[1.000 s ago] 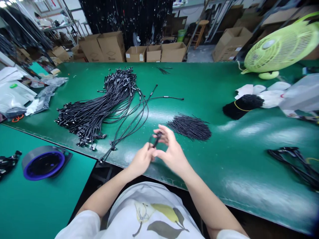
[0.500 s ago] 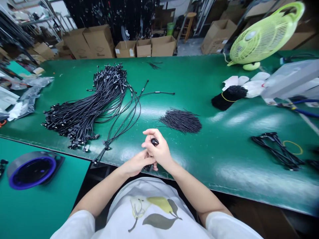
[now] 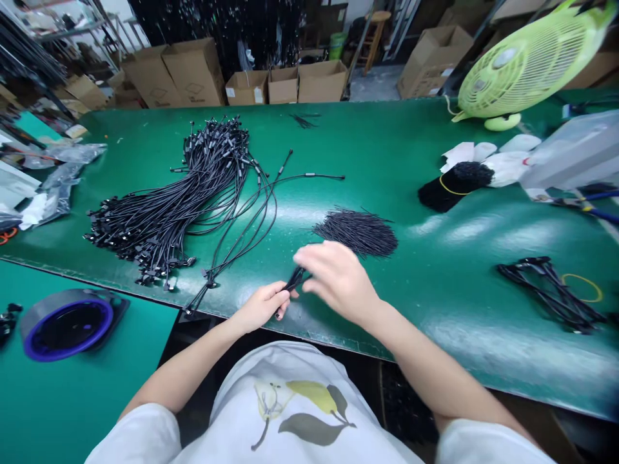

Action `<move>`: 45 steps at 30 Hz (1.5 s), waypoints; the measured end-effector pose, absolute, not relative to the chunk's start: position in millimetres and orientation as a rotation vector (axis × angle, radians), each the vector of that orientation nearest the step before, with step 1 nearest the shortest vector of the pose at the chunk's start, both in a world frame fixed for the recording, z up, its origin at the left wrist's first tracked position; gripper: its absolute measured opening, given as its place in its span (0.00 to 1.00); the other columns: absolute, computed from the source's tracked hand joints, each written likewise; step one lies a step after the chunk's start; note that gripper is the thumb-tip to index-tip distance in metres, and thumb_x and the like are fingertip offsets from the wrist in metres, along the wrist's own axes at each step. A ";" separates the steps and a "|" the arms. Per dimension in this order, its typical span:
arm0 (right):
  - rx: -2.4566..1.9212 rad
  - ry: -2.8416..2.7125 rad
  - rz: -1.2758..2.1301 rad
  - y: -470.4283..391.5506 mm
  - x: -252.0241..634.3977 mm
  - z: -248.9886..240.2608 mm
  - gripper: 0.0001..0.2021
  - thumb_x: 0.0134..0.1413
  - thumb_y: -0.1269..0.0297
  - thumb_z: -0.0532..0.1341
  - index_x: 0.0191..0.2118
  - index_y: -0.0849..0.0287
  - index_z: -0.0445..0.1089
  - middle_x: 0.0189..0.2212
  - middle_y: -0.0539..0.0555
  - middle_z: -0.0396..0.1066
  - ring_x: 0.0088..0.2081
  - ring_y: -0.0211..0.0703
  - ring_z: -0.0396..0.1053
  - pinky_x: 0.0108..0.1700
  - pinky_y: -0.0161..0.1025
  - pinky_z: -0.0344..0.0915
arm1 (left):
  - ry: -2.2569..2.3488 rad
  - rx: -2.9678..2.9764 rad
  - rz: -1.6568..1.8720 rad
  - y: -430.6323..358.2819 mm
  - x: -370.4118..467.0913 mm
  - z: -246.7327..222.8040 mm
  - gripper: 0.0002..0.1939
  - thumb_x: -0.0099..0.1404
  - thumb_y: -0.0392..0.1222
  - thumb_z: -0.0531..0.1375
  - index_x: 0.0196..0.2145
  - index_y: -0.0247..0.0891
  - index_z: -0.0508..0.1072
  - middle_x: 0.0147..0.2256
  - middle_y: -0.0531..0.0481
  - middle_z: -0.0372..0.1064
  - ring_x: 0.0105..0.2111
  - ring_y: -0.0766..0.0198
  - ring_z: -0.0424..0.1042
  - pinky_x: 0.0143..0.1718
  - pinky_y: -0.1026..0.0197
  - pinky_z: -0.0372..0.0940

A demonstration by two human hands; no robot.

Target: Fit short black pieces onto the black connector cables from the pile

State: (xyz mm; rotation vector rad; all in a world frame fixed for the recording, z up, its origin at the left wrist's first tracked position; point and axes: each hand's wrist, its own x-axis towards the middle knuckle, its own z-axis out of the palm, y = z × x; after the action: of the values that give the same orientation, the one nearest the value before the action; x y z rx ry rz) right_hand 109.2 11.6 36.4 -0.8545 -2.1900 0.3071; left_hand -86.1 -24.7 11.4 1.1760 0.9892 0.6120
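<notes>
My left hand [image 3: 267, 304] is closed around a folded black cable [image 3: 296, 278] just above the table's front edge. Its upper end sticks out past the thumb, and the rest is hidden by the fingers. My right hand [image 3: 341, 280] hovers just right of that cable, blurred by motion, with thumb and fingers apart and nothing visible in its grip. Directly beyond the right hand lies a pile of thin black twist ties [image 3: 360, 231]. To the left, a large bundle of black cables [image 3: 178, 200] with small plugs spreads over the green table [image 3: 377, 142].
A few loose cables [image 3: 251, 238] trail from the bundle toward the front edge. On the right are coiled cables [image 3: 549, 293], a yellow rubber band [image 3: 583, 288], a banded black bundle [image 3: 447, 187] and a green fan [image 3: 527, 64]. A purple-rimmed round object [image 3: 70, 325] sits at lower left.
My right hand has come away from the left and moved right, toward the twist ties, its fingers spreading. The cable now shows in my left hand. The view has shifted slightly.
</notes>
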 end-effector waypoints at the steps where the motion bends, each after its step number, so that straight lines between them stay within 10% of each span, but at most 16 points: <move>1: -0.792 -2.413 0.149 8.3 112.1 32.4 0.17 0.67 0.57 0.51 0.55 0.60 0.65 0.49 0.62 0.69 0.53 0.51 0.65 0.60 0.54 0.56 | 1.027 1.275 0.550 -23.2 -87.6 11.0 0.18 0.66 0.55 0.53 0.30 0.36 0.64 0.21 0.57 0.59 0.21 0.70 0.60 0.26 0.65 0.58; 7: -0.916 -3.051 0.067 -18.0 113.0 4.7 0.10 0.67 0.69 0.49 0.37 0.62 0.66 0.28 0.55 0.68 0.29 0.43 0.66 0.28 0.39 0.57 | 1.085 1.734 0.186 -28.6 -84.1 14.3 0.12 0.70 0.42 0.46 0.30 0.38 0.63 0.24 0.55 0.63 0.25 0.67 0.65 0.31 0.64 0.59; 14: -0.853 -3.025 -0.069 -32.9 144.7 1.1 0.13 0.70 0.64 0.44 0.39 0.61 0.62 0.27 0.53 0.65 0.25 0.41 0.62 0.23 0.38 0.45 | 1.064 2.194 -0.031 -39.4 -92.6 20.9 0.15 0.72 0.43 0.45 0.43 0.37 0.70 0.38 0.45 0.73 0.37 0.58 0.72 0.37 0.60 0.62; 21: -1.022 -2.895 -0.063 -33.3 139.4 4.4 0.10 0.65 0.62 0.55 0.44 0.65 0.65 0.38 0.61 0.69 0.38 0.49 0.68 0.41 0.44 0.61 | 1.140 2.280 0.039 -35.7 -81.1 6.3 0.16 0.73 0.42 0.44 0.39 0.37 0.69 0.34 0.45 0.72 0.35 0.58 0.72 0.36 0.60 0.62; 34: -1.174 -2.680 1.012 -29.4 140.5 -7.1 0.08 0.67 0.65 0.53 0.37 0.60 0.66 0.31 0.53 0.72 0.33 0.41 0.69 0.33 0.35 0.59 | 1.099 2.492 -0.021 -36.6 -71.5 -8.3 0.16 0.72 0.41 0.44 0.37 0.37 0.69 0.32 0.44 0.69 0.34 0.57 0.69 0.36 0.58 0.61; 45: -1.231 -2.458 0.588 34.0 164.2 -20.7 0.13 0.68 0.61 0.52 0.46 0.59 0.70 0.42 0.56 0.72 0.44 0.43 0.69 0.46 0.38 0.63 | 1.349 1.702 0.464 -23.9 -72.1 -32.5 0.17 0.70 0.51 0.47 0.33 0.39 0.68 0.25 0.52 0.64 0.27 0.62 0.64 0.32 0.62 0.55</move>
State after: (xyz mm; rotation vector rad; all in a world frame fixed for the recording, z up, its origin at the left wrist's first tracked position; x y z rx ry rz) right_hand 164.2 34.0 -20.7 -1.2312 -2.4580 0.5884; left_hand -72.1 -23.9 -32.5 1.7019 1.3493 0.4645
